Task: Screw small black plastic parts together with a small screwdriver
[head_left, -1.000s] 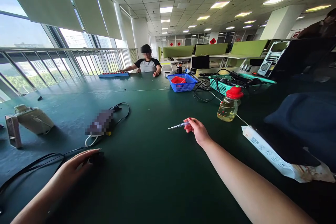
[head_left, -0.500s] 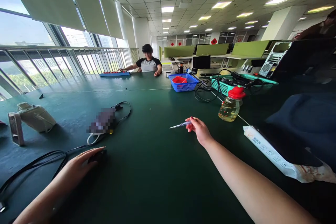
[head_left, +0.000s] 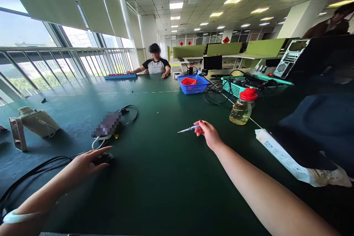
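My right hand [head_left: 208, 134] is closed around a slim screwdriver [head_left: 189, 128] with a clear handle, its metal shaft pointing left above the dark green table [head_left: 155, 191]. At the left, my left hand [head_left: 87, 162] has its index finger stretched forward and its thumb apart from it. A small black object [head_left: 107, 159] lies under and between these fingers, partly hidden; its kind I cannot make out. Just beyond that hand is a blurred-out device [head_left: 107, 124] with a white cord loop and a black cable.
Ahead stand a blue basket [head_left: 193, 87] and a green basket [head_left: 235, 88] full of cables. A red-lidded bottle [head_left: 241, 110] and a white packet [head_left: 284, 158] are at the right. A beige bottle-shaped container [head_left: 38, 121] stands left. A person [head_left: 156, 66] sits at the far end.
My left hand's thumb has spread away from the index finger, and a pale bangle has come into view. My right hand still holds the screwdriver, nearly unmoved.
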`<state>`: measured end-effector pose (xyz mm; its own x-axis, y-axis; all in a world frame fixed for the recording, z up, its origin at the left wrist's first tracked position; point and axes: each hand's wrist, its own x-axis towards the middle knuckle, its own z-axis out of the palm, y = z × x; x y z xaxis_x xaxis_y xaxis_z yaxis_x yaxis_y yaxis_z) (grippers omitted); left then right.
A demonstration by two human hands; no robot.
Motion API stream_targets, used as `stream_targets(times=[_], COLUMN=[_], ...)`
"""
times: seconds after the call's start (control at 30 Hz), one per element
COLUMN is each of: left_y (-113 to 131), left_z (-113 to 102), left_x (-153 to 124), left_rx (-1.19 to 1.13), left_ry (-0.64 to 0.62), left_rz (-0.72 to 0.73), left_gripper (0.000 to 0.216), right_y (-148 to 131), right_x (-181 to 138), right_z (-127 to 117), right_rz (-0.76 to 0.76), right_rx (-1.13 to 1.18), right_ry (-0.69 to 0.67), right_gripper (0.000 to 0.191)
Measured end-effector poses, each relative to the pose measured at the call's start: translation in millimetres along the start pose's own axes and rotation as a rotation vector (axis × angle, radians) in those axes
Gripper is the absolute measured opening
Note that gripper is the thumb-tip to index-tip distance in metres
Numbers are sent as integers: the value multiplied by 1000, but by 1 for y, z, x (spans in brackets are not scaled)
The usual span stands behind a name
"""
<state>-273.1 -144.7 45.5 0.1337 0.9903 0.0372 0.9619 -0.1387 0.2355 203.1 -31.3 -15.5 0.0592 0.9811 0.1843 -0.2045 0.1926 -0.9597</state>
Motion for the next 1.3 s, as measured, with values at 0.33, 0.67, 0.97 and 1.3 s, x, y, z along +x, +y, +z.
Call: stream_targets(times=[0.33, 0.67, 0.97, 1.3], left_y=[7, 7, -2, 50], left_z=[-4, 0, 11, -7], left_x=[-9, -4, -3, 20], left_rx=[6, -91, -86, 73], left_ry=[61, -14, 93, 280], left_rz=[70, -80, 73, 223], left_gripper=[59, 51, 40, 39], right_y=[3, 2, 4, 4], right_x=[2, 1, 3, 1], right_z=[-1, 0, 0, 2], right_rz=[-5, 1, -5, -104], right_rx=[8, 27, 29, -9], right_ry=[-11, -7, -15, 40], right_gripper=[52, 52, 52, 48])
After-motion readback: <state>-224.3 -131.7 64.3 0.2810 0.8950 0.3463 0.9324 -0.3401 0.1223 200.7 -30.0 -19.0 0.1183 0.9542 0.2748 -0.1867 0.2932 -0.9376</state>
